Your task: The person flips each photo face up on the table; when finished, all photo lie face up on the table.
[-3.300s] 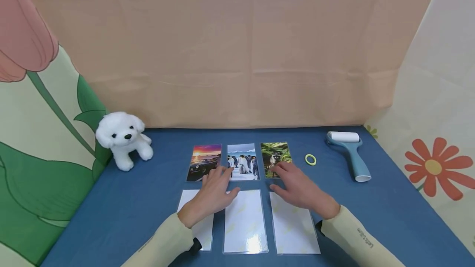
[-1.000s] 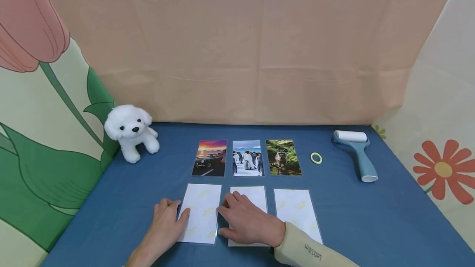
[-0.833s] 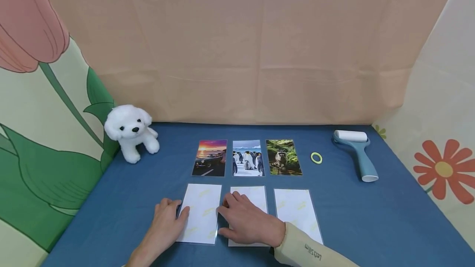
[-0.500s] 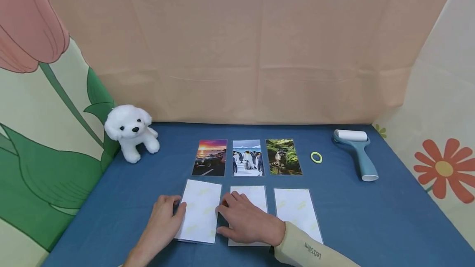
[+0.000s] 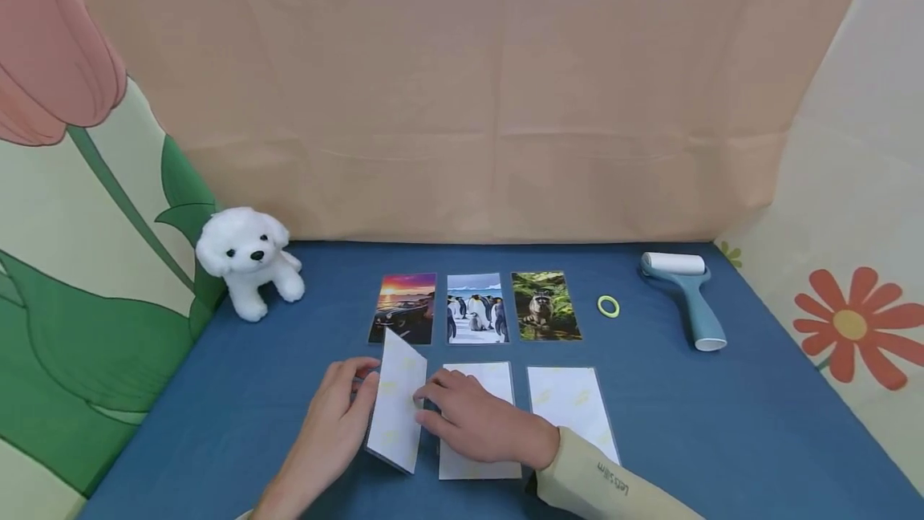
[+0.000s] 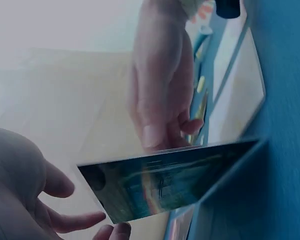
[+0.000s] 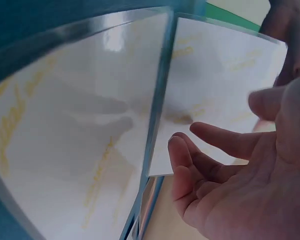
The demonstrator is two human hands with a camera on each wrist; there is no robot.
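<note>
A photo card (image 5: 399,400) with a white back stands tilted up on its right edge, its left edge raised. Its dark printed face (image 6: 175,182) shows in the left wrist view. My left hand (image 5: 335,416) is at the raised edge, its fingertips (image 6: 121,229) by one corner; no pinch shows. My right hand (image 5: 480,420) is at the white side, loosely bent fingers near or touching the card; the contact cannot be made out. Under that hand lies a second white-backed card (image 5: 480,464). A third white-backed card (image 5: 573,408) lies to its right.
Behind lie a sunset car picture (image 5: 404,303), a penguin picture (image 5: 478,307) and a raccoon picture (image 5: 546,306), face up. A yellow-green ring (image 5: 608,306) and a blue-handled roller (image 5: 686,291) lie on the right. A white plush dog (image 5: 249,259) sits on the far left.
The left card has gone from flat to steeply tilted, its left edge rising beside my left hand. Earlier, both hands moved from the far pictures to this card. The right hand has barely shifted since.
</note>
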